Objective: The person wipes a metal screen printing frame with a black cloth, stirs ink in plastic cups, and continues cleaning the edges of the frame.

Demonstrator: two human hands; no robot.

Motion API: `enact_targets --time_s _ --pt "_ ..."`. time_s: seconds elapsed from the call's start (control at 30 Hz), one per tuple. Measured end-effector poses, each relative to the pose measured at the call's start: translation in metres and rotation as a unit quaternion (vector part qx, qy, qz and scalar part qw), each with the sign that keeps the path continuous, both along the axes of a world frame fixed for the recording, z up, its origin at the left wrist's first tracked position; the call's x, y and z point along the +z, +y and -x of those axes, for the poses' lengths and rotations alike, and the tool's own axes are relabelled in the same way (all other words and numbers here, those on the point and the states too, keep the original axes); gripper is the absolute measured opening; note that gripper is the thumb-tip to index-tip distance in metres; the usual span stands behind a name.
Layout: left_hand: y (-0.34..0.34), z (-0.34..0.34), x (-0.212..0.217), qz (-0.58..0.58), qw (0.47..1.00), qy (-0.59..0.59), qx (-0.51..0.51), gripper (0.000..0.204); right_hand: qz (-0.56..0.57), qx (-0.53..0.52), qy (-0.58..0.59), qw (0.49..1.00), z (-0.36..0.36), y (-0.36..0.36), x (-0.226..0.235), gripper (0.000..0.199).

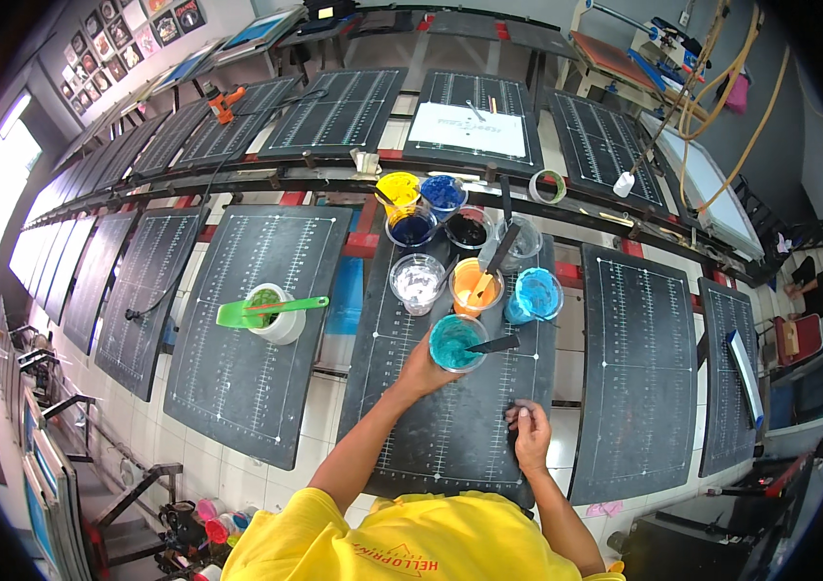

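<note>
My left hand (423, 368) grips a clear cup of teal paint (456, 342) that stands on the black printing board (450, 436) in front of me; a dark spatula (495, 344) rests across the cup's rim. My right hand (531, 428) rests on the same board nearer to me, fingers curled, with nothing visible in it. Beyond the teal cup stand several more paint cups: white (417, 282), orange (475, 287), light blue (536, 294), black (469, 229), dark blue (411, 229), yellow (398, 189).
A white tub with a green spatula (274, 312) sits on the board to the left. Rows of black gridded boards stretch left, right and behind. A white printed sheet (468, 129) lies on a far board. A tape roll (547, 186) lies by the rail.
</note>
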State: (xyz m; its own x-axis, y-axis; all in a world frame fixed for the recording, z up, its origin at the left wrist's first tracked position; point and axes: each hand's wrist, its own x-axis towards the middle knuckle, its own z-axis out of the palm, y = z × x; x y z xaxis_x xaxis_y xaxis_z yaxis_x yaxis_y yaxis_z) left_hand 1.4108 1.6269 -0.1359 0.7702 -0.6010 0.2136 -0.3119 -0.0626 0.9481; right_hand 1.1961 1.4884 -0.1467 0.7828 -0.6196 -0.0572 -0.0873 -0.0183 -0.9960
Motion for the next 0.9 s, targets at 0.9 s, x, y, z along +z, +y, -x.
enact_targets --time_s 0.9 --pt "0.011 -0.074 -0.012 -0.054 0.971 -0.095 0.215 0.059 0.061 0.012 0.011 0.998 0.001 0.002 -0.003 0.021"
